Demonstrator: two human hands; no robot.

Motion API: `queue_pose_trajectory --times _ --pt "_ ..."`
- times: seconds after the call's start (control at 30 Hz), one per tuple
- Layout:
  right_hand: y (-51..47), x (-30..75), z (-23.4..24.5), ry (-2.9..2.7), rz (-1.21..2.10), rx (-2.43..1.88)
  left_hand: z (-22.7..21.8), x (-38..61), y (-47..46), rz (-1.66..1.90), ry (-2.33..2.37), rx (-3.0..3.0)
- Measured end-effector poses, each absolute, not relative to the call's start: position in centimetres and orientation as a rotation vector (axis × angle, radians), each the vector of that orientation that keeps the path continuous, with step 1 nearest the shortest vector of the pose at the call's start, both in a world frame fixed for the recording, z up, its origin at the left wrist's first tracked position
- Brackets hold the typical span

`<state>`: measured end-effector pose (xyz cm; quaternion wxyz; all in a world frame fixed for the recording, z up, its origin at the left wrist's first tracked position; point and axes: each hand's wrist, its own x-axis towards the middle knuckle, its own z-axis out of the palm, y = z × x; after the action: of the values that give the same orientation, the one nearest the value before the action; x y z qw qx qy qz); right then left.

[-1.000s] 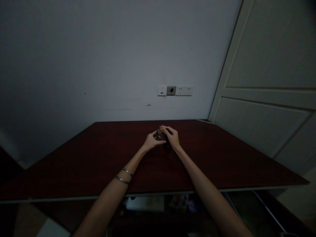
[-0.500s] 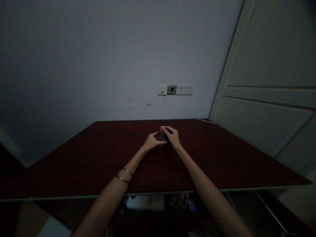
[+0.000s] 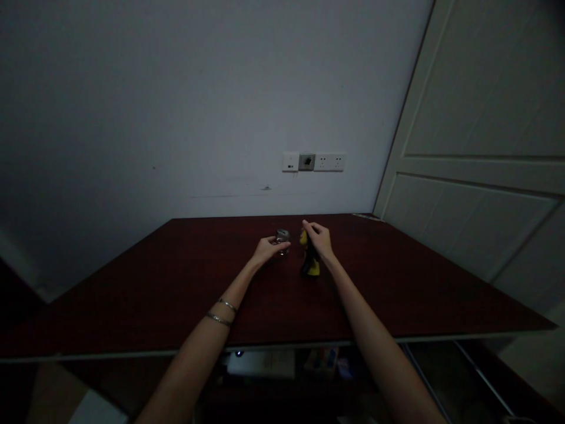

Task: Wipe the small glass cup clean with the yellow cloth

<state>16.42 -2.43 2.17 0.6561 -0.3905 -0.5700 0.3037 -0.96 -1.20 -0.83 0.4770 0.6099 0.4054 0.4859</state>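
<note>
Both my arms reach out over a dark red-brown table (image 3: 176,282). My left hand (image 3: 266,249) pinches a small clear, jar-like object with a pale top (image 3: 282,238) that stands on the table. A short gap to the right, my right hand (image 3: 321,239) is closed on a yellow and black tool (image 3: 310,259) whose lower end points down at the tabletop. Two thin bangles (image 3: 223,313) circle my left forearm. The light is dim, so fine details of both objects are hard to make out.
A white wall rises behind the table with a row of power outlets (image 3: 313,161). A white panelled door (image 3: 481,153) stands at the right. Under the table's near edge, boxes and packets (image 3: 282,364) show dimly.
My hands were together over one small cluster; now they have parted. The right hand has drawn the yellow and black tool to the right, and the left hand stays on the small jar.
</note>
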Motion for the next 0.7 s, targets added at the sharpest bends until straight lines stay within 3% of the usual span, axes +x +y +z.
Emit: queue_pose_trajectory --times 0.3,0.7 --pt "-2.9 16.5 0.8 -1.938 0.504 -0.889 -0.3 -1.4 -1.2 1.184 1.052 1.397" --pt "-2.7 15.1 -0.1 -1.945 0.421 -0.89 -0.4 -0.8 -1.7 1.08 1.061 1.435"
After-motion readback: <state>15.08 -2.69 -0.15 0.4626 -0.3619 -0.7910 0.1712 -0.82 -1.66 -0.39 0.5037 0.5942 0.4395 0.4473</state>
